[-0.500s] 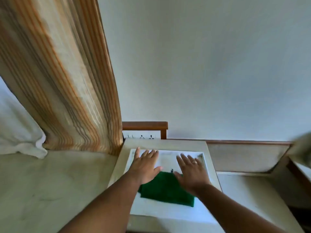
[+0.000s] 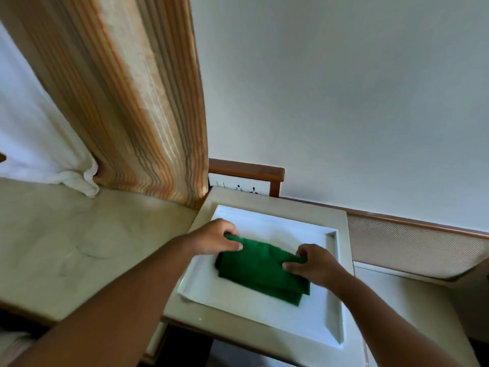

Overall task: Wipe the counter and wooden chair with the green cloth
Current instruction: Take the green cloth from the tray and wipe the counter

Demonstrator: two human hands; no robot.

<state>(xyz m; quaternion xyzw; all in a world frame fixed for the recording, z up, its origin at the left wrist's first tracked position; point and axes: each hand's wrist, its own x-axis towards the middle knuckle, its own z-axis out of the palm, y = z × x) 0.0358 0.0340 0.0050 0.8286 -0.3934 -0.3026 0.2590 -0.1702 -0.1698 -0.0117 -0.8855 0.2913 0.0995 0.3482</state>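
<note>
Pale worktop point(image 2: 341, 221) beside a striped curtain point(image 2: 148, 102) carries the folded green cloth point(image 2: 260, 268) on its white inset, left hand point(image 2: 215, 238) and right hand point(image 2: 313, 262) pinching its far corners, so wiping seems barely begun, wooden chair point(image 2: 246, 172) untouched.

A striped orange-and-beige curtain point(image 2: 137, 102) hangs beside a white sheer drape point(image 2: 39, 133); a white rectangular tray point(image 2: 264, 313) sits below a plain white wall point(image 2: 344, 88).

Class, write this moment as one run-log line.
stage: pickup | left hand: gripping green cloth far-left corner | right hand: gripping right edge | cloth: folded on white tray
</note>
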